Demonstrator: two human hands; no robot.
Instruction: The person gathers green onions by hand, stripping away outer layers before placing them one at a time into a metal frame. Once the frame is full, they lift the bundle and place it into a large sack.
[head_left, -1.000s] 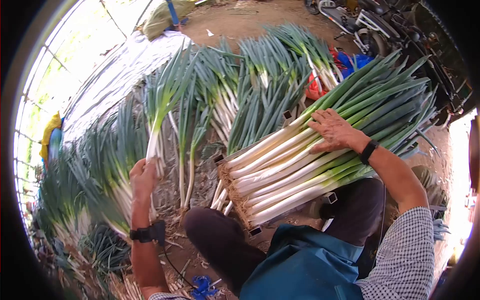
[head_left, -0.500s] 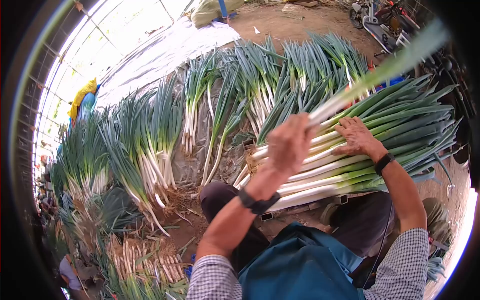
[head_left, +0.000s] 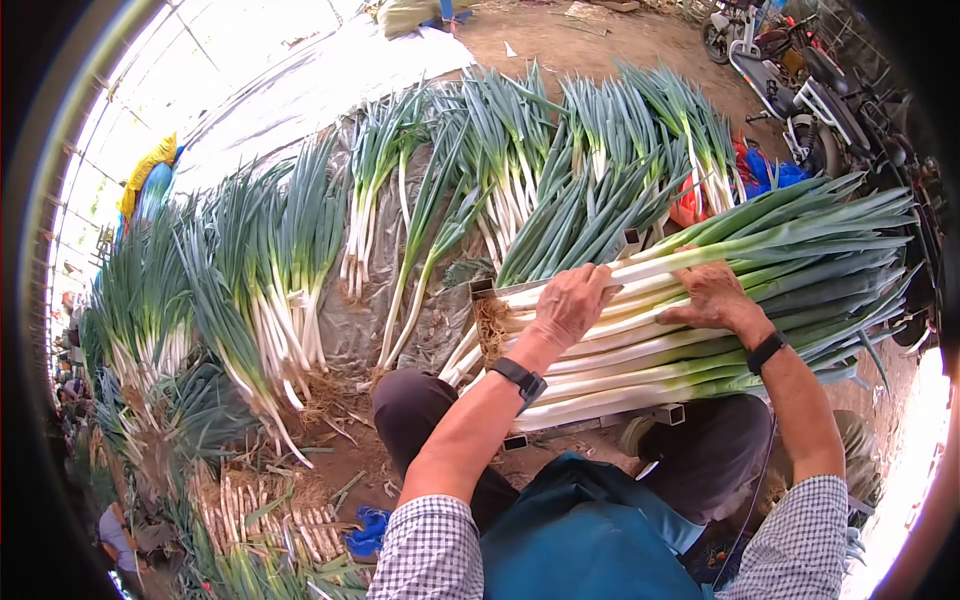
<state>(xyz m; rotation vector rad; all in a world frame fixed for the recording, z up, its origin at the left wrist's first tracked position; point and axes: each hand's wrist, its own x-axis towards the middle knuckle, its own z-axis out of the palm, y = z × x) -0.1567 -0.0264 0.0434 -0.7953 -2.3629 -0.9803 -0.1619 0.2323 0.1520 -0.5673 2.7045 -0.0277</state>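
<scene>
leek (head_left: 648, 267) lowered onto bundle (head_left: 620, 385); left hand (head_left: 572, 303) gripping it, right hand (head_left: 714, 297) on bundle.

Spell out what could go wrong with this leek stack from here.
The top leek, along the stack's far edge, might roll off if the left hand and right hand let go. The long leaves fan out loosely beyond the right hand and could bend or snag. A knee close to the metal frame might jolt it.
</scene>
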